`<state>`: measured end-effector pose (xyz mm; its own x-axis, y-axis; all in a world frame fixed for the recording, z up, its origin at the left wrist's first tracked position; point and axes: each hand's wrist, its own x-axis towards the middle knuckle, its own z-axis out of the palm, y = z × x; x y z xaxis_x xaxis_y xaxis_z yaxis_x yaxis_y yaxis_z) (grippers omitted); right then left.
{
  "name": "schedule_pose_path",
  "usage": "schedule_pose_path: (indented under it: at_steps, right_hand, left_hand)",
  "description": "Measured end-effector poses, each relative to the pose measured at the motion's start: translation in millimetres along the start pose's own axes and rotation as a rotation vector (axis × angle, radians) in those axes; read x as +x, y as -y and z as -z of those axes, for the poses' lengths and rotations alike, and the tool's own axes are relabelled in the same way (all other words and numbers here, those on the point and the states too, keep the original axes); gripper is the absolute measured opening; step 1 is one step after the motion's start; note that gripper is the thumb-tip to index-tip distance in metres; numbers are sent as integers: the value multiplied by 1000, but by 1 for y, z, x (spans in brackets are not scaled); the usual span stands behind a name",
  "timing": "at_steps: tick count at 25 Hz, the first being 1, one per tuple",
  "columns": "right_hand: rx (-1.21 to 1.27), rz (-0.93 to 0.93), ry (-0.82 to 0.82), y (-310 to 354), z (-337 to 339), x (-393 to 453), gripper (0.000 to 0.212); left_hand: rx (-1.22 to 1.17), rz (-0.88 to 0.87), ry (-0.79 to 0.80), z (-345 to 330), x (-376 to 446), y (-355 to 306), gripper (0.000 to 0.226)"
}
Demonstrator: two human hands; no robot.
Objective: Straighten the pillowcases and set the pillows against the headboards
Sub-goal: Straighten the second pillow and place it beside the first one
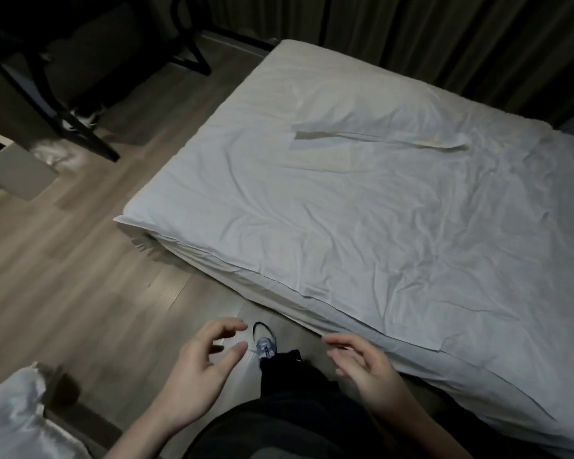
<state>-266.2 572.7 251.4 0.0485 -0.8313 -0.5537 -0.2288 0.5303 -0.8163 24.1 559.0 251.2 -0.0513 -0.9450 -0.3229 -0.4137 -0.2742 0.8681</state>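
Both hands are hovering over the wooden floor (pixel 63 276), holding nothing, fingers loosely spread: the left hand (pixel 199 369) beside a shoe (pixel 264 342), the right hand (pixel 365 369) near the bed (pixel 362 200) edge. A wrinkled white duvet (pixel 395 226) is covering the bed. Dark curtains (pixel 444 34) are hanging behind.

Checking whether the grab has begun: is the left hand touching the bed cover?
Apart. The head view shows the left hand over bare floor, clear of the bed cover.
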Motion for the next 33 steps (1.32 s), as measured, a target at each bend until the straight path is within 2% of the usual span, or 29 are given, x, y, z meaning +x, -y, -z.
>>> schedule_pose_path:
  at_steps: [4, 9, 12, 14, 21, 26, 31, 33]
  right_hand:
    - [-42, 35, 79, 54, -41, 66, 28]
    - [-112, 132, 169, 138, -99, 166, 23]
    - [-173, 173, 253, 193, -146, 208, 24]
    - [-163, 189, 269, 220, -178, 233, 24]
    - [-70, 85, 87, 254, -330, 297, 19]
    - [78, 4, -136, 285, -411, 294, 26]
    - [244, -38, -343, 311, -448, 319, 33]
    - [267, -70, -349, 323, -459, 351, 34]
  left_hand:
    - [11, 63, -65, 63, 36, 6, 25]
    - [26, 54, -186, 157, 101, 11, 22]
    - [-26, 125, -290, 208, 117, 29, 24]
    - [-67, 177, -302, 241, 133, 43, 25]
    - [-14, 90, -124, 403, 238, 97, 33]
    - [185, -70, 188, 509, 330, 84, 24]
    - [163, -186, 319, 548, 430, 35, 22]
    - [200, -207, 354, 557, 462, 30, 22]
